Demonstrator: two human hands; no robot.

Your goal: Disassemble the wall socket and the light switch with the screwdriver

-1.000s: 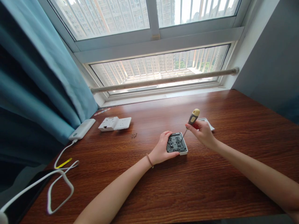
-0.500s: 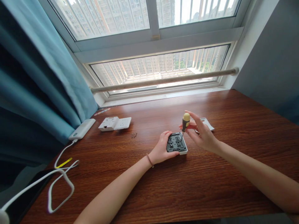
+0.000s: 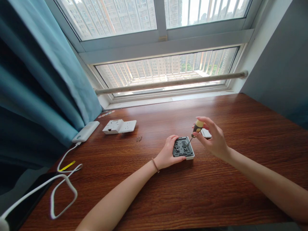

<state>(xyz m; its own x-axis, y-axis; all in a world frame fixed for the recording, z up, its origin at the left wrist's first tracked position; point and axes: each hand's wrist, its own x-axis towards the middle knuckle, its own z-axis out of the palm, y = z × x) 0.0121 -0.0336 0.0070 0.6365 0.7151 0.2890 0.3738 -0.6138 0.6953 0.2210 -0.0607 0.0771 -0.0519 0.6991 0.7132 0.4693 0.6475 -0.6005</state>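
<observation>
My left hand (image 3: 169, 153) grips the left side of a square wall switch (image 3: 183, 153) with a dark grey inner face and a white rim, which rests on the desk. In my right hand (image 3: 213, 138) is a screwdriver (image 3: 197, 126) with a yellow and dark handle, tilted with its handle up to the right. Its tip reaches the right part of the switch's dark face; whether it sits in a screw or slot is too small to tell. Behind my right hand lies a white plate (image 3: 206, 133), partly hidden by the fingers.
Several small screws (image 3: 139, 139) lie left of the switch on the wooden desk (image 3: 154, 199). Farther left are white socket parts (image 3: 119, 126) and a white power bank (image 3: 86, 132) with a white cable (image 3: 64, 179). A blue curtain (image 3: 48, 64) hangs at the left.
The screwdriver has gone from nearly upright to tilted, its handle leaning right. My right hand has shifted slightly right and covers more of the white plate. My left hand keeps its grip.
</observation>
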